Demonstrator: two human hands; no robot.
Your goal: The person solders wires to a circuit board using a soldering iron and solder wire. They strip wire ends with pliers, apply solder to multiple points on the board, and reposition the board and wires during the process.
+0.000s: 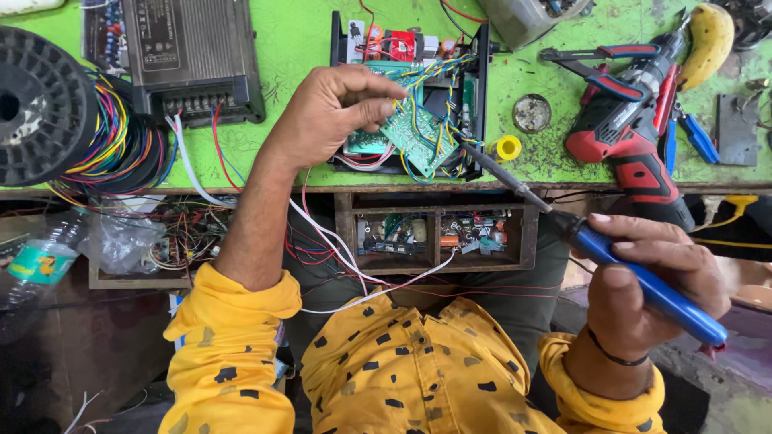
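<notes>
Nearest the green circuit board (412, 133), the right hand (647, 281) gripped a blue soldering iron (635, 277), tip reaching the board's right edge. Left hand (334, 108) pinched the board's upper corner, tilting it above the black case (478, 88) on the bench (297, 48); red drill (623, 133) lay farther right.

Bright green workbench top (289, 40), worn and stained, wooden compartment shelf (527, 237) under its front edge, even daylight
</notes>
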